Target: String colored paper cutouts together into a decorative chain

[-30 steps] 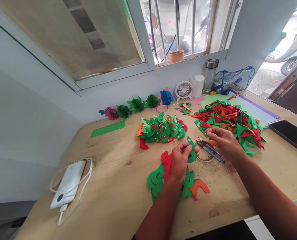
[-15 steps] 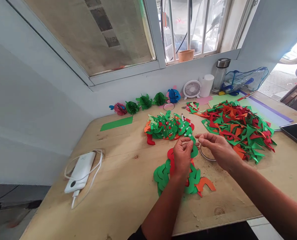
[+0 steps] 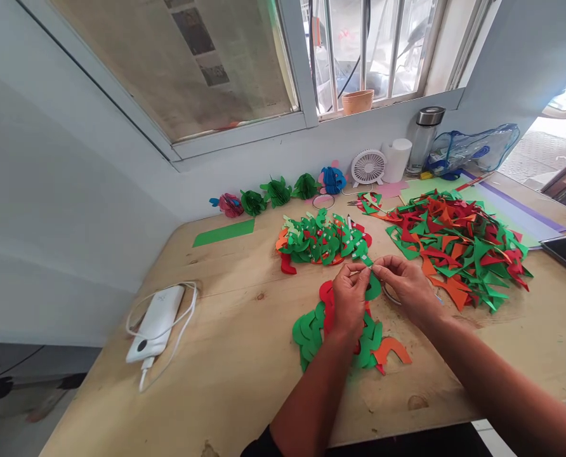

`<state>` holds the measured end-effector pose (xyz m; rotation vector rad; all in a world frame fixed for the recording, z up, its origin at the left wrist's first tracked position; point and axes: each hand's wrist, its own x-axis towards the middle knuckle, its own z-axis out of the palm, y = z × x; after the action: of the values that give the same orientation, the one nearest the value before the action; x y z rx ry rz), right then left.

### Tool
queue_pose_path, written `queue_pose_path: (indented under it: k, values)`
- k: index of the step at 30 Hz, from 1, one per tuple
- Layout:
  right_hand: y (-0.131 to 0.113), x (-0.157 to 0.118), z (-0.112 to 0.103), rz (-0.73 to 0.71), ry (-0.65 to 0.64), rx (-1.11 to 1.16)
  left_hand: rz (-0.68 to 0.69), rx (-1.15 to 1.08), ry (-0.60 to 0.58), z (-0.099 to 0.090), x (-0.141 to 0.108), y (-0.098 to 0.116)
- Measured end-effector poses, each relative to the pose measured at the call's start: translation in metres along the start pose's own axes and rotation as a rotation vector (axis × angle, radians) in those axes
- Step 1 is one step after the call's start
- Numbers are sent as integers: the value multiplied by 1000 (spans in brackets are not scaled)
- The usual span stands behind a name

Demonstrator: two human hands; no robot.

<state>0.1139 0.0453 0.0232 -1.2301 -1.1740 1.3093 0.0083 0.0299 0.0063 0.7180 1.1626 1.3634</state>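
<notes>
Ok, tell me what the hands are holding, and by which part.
Both the left hand and right hand pinch one green paper cutout by its narrow upper end, fingertips meeting there.

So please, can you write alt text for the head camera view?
Both hands, left hand and right hand, pinch a green paper piece together above a wooden table. Piles of green, red and orange paper cutouts lie around them; a white power bank lies left.

On the table point(image 3: 245, 355), the power bank point(image 3: 155, 322) lies left of the cut shapes point(image 3: 349, 336), scraps point(image 3: 459, 244) right.
</notes>
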Motion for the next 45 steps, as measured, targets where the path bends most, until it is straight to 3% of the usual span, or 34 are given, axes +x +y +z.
queue_pose_path:
  k: [9,15,21,35,45]
  values:
    - [-6,0,0,40,57,69,-56,-60,-61,5,-4,7]
    - [-9,-1,-1,119,74,197,-115,-57,-97,6,-3,1]
    - [-8,-4,1,70,10,165,-66,-80,-11,1,2,-3]
    - [11,0,-4,1,1,42,110,9,27,0,2,1]
    - [7,-3,-1,17,58,40,61,13,15,2,0,5]
